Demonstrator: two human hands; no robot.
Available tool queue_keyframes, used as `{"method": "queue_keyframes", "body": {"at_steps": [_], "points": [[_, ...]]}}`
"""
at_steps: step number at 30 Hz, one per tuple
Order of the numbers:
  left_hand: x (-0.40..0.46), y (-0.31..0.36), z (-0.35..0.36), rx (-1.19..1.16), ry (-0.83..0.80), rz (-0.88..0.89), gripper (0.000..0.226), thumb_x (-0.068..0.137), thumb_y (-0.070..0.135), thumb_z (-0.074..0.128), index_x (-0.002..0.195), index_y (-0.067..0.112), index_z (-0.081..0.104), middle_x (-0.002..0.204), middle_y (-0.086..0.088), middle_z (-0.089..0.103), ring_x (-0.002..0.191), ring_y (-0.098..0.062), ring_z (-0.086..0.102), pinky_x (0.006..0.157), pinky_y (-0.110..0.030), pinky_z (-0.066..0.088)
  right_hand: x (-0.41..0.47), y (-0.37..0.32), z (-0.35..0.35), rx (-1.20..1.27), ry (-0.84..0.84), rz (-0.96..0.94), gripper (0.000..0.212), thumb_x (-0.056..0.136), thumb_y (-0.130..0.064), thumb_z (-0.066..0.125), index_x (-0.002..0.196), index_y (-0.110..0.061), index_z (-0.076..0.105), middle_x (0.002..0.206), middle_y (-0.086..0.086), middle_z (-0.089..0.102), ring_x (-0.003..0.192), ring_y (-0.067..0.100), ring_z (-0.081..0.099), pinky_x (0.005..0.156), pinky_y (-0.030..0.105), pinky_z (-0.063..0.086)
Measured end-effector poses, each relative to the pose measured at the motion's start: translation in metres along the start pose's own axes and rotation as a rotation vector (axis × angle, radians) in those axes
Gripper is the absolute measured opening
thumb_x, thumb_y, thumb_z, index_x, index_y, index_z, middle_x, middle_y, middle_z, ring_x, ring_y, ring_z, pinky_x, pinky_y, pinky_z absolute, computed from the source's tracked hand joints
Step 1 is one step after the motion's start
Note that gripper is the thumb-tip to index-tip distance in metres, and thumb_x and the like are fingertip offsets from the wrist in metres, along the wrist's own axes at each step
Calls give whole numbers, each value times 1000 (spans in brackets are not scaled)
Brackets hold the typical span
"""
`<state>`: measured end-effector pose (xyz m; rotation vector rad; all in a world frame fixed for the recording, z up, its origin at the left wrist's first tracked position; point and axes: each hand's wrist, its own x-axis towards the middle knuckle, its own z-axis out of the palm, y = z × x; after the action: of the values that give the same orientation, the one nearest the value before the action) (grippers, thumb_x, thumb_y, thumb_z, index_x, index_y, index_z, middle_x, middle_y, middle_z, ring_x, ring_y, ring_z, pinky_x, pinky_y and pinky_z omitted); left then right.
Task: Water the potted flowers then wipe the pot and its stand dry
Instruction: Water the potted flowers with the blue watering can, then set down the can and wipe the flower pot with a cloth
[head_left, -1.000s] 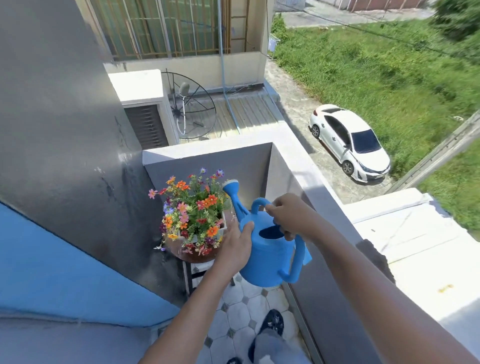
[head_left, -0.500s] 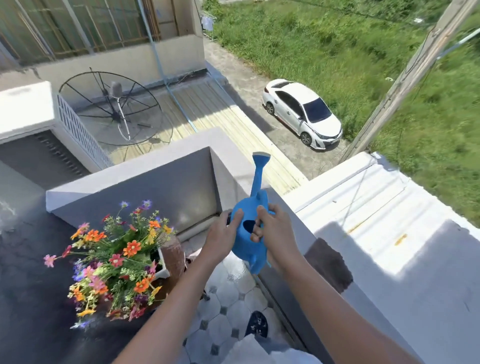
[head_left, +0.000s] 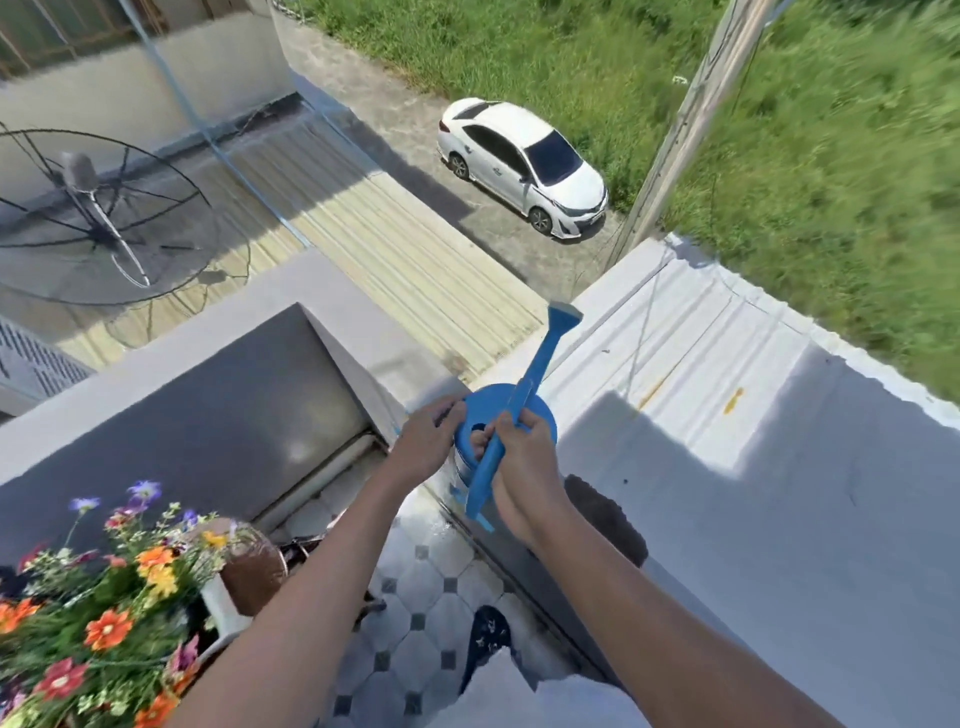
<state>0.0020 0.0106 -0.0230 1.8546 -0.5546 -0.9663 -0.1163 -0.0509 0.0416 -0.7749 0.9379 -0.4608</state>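
Since 1.0 s ago: watering can (head_left: 506, 423) swung away from the flowers (head_left: 104, 597) to the balcony ledge (head_left: 374, 338). Spout points up-right, outward over the roof; long axis diagonal. Right hand (head_left: 524, 457) wraps the handle; left hand (head_left: 426, 441) cups the body's left side.

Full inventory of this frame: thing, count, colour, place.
watering can: 1, blue, at the balcony wall's right corner, spout pointing away from the flowers
flowers: 1 bunch, orange, red, purple, yellow, bottom left
pot: 1, brown, under the flowers, mostly hidden
balcony wall: 1, grey, centre
floor tiles: white with dark insets, below the hands
car: 1, white, on the lane below
satellite dish: 1, black mesh, upper left
pole: 1, grey, upper right
left hand: on the can's body
right hand: gripping the can's handle
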Motion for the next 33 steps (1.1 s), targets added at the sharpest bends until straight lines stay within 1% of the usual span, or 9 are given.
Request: {"method": "queue_keyframes", "body": {"at_steps": [5,11,14,17,20,23,26,29,33], "points": [[5,6,5,-2,-7,6,22,101,32,44,106,38,64,105,6,72,99,-12,67,96,-39,52,15,17,-7,48,-4,-18,11,105,-11,46,116,-11,46,73,6,55,65,17,53,67,32,46],[0,-8,5,-6,8,-6,33,93,52,45,115,38,66,105,6,74,103,-18,68,97,-49,51,9,19,-15,-63,-71,-42,22,104,-16,50,124,-14,43,76,-1,69,72,13,67,83,38,55],[0,4,8,46,42,-11,30,94,46,46,112,32,66,105,5,73,102,-18,67,95,-46,52,13,11,-29,-292,-77,-54,32,103,-20,52,133,-14,45,102,5,71,81,10,70,78,28,59],[-10,22,15,142,131,22,30,98,34,46,117,19,64,107,2,70,103,-17,64,87,-30,49,8,5,-49,-478,-91,-112,34,103,-22,51,137,-20,51,110,4,69,84,3,70,68,16,56],[-25,47,23,162,220,115,39,98,40,46,124,15,60,117,2,65,110,-11,59,92,-25,45,3,0,-72,-552,25,-217,26,101,-21,53,127,-23,58,104,1,67,78,-1,67,64,15,53],[-39,76,41,219,320,302,33,97,36,49,117,14,63,111,4,67,99,-7,60,87,-21,44,1,-1,-101,-575,200,-259,18,100,-17,53,113,-24,63,99,-3,68,75,2,66,69,26,57],[-54,98,76,177,204,411,24,95,33,53,109,17,66,95,8,68,78,2,58,72,-11,41,6,7,-133,-612,292,-212,17,98,-14,53,108,-22,65,94,-2,67,75,10,67,74,35,56],[-62,95,118,215,-13,386,18,95,29,54,104,18,65,86,10,65,80,3,58,70,-5,40,8,21,-162,-660,347,-151,19,97,-9,50,104,-19,66,88,-1,67,72,12,65,69,33,54],[-52,49,163,465,-154,153,24,97,24,46,114,15,60,105,-1,65,88,-12,57,78,-25,46,3,48,-195,-766,360,-78,27,95,0,46,106,-16,65,89,-1,64,84,17,64,67,22,46]]}}
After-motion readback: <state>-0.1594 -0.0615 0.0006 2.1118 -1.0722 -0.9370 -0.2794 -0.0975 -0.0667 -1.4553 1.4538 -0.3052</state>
